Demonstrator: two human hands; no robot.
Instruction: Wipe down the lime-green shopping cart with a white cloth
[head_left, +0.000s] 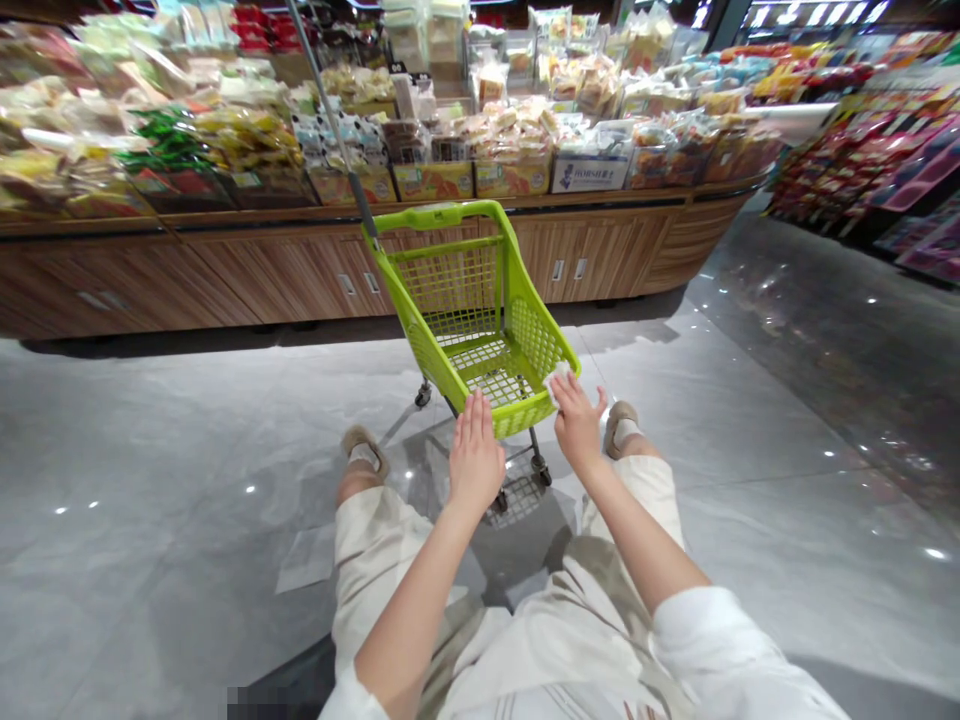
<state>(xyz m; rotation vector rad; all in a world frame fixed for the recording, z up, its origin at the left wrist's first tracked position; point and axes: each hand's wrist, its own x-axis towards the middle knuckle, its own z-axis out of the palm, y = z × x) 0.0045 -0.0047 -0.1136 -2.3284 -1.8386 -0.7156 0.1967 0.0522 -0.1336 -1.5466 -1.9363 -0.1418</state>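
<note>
A small lime-green shopping cart (442, 365) stands on the floor between my feet, its handle on the far side. My left hand (477, 452) rests with straight, outstretched fingers against the near left corner of the basket rim. At the near right corner, my right hand (579, 420) presses a crumpled white tissue (556, 380) to the rim. The fingers of that hand bend over the tissue, and part of it is hidden beneath them. Through the basket's grid, the grey floor shows.
Behind the cart runs a wooden display counter (622, 245) stacked with packaged snacks. A grey pole (326, 105) rises at the cart's left handle corner. Farther right stand shelves (862, 150) of colourful goods. A pale sheet (306, 560) lies on the tiles at left.
</note>
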